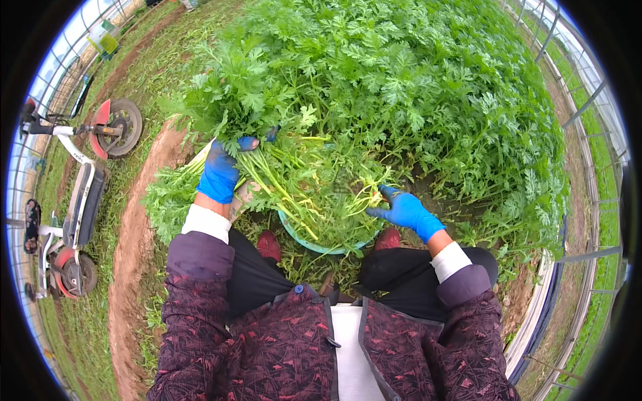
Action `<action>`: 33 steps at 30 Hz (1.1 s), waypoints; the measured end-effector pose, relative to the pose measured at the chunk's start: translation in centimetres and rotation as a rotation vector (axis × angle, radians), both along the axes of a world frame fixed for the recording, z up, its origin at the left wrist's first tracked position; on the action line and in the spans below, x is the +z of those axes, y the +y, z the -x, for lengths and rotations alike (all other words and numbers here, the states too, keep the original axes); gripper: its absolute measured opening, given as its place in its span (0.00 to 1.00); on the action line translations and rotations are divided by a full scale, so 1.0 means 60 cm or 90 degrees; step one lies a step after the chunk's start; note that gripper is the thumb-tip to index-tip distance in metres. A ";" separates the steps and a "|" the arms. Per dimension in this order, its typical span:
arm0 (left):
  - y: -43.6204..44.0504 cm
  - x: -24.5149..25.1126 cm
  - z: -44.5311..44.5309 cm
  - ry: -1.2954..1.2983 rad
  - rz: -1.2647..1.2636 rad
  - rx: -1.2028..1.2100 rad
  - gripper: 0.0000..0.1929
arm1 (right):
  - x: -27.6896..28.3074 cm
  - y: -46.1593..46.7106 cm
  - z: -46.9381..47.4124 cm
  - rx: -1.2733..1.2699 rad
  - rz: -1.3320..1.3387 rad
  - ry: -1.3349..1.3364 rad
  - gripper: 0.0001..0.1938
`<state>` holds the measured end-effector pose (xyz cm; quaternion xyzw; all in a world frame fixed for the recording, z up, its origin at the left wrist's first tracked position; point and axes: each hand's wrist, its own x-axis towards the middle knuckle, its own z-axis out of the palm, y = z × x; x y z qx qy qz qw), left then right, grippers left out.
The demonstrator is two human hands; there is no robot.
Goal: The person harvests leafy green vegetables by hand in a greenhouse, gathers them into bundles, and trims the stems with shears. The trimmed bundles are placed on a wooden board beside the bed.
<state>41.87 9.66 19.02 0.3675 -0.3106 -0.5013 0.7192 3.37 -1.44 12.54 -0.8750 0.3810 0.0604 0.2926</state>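
My left hand, in a blue glove with a worn fingertip, is closed around a bunch of leafy green stems. The bunch's leaves point away from me, and its cut stems slant over a round turquoise basin. Yellowed sprigs are between the thumb and fingers of my gloved right hand, above the basin's right side. Loose stems and trimmed leaves fill the basin between my feet. More cut greens lie left of it, partly behind my left wrist.
A dense bed of leafy greens grows ahead and to the right. A red and white electric scooter stands at the left, past a bare soil ridge. Metal greenhouse hoops line the right side.
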 end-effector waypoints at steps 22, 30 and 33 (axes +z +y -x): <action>0.021 -0.025 -0.039 -0.131 0.023 -0.067 0.29 | -0.010 0.022 -0.053 -0.277 -0.405 -0.501 0.13; 0.020 -0.024 0.005 -0.403 -0.079 0.012 0.25 | 0.063 0.050 -0.109 -0.089 -0.471 -0.463 0.18; 0.010 -0.037 -0.005 0.004 -0.051 -0.008 0.31 | 0.009 0.018 -0.125 -0.068 -0.345 -0.255 0.26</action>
